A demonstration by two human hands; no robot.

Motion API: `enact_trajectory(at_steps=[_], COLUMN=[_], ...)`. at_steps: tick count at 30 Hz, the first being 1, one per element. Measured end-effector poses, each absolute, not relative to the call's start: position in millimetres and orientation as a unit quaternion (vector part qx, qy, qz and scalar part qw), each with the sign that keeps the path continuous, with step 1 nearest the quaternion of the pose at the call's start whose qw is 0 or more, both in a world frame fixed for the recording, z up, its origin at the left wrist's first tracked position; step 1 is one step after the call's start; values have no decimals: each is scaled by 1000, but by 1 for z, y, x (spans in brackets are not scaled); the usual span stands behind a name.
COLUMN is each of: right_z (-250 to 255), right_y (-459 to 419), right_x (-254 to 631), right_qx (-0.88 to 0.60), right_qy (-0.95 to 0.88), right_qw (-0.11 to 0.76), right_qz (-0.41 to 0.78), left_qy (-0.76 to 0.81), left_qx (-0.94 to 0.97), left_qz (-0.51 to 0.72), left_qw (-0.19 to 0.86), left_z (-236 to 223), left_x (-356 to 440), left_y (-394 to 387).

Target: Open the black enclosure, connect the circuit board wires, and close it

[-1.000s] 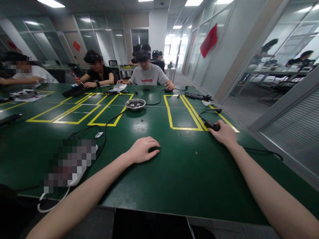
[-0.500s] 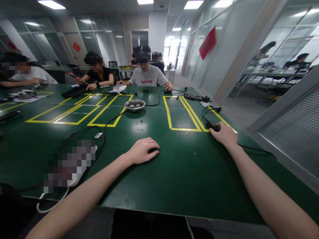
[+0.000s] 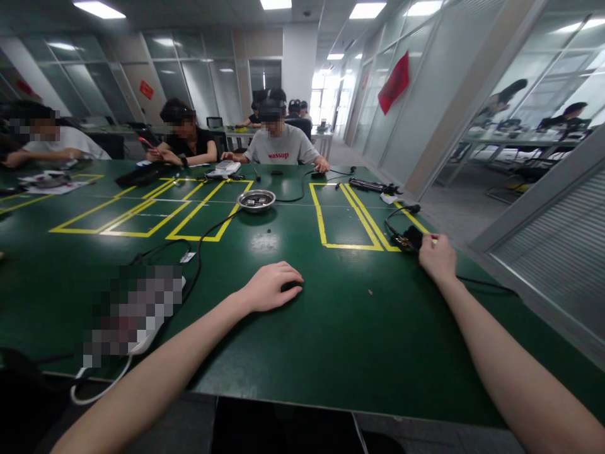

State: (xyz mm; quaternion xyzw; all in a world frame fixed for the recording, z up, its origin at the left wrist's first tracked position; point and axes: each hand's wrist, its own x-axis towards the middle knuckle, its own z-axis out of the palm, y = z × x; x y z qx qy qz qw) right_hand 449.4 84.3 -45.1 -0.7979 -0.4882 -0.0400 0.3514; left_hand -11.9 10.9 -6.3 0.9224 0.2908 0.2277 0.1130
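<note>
My left hand [image 3: 269,285] lies palm down on the green table [image 3: 331,328], its fingers curled over a small black object [image 3: 289,287] that is mostly hidden. My right hand [image 3: 437,255] reaches to the right side of the table and grips a small black device [image 3: 412,238] with a black cable [image 3: 482,282] running from it. The device is lifted and tilted at the corner of a yellow tape outline [image 3: 352,214].
A metal bowl [image 3: 256,199] with small parts sits mid-table, a black cable [image 3: 203,243] running past it. A blurred white item [image 3: 135,309] lies at the left. Several people sit at the far side. A black tool [image 3: 373,185] lies at the far right.
My right hand has closed on the black device and turned it up off the table, shifting slightly right. My left hand has stayed in place.
</note>
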Motion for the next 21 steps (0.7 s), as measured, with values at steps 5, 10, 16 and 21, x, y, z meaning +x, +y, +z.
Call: enact_trajectory(at_steps=[5, 10, 16, 21], right_z=[-37, -31, -25, -20], right_y=[84, 76, 70, 69], right_x=[445, 434, 417, 417], right_qx=[-837, -827, -809, -808], right_qy=[-420, -435, -505, -496], right_qw=[350, 355, 296, 317], right_qz=[3, -10, -49, -30], left_qy=[288, 284, 282, 288], left_qx=[923, 923, 923, 922], left_qz=[226, 229, 230, 227], left_qw=[119, 125, 126, 125], left_z=[-6, -6, -7, -5], left_x=[-12, -13, -13, -12], left_y=[11, 11, 12, 11])
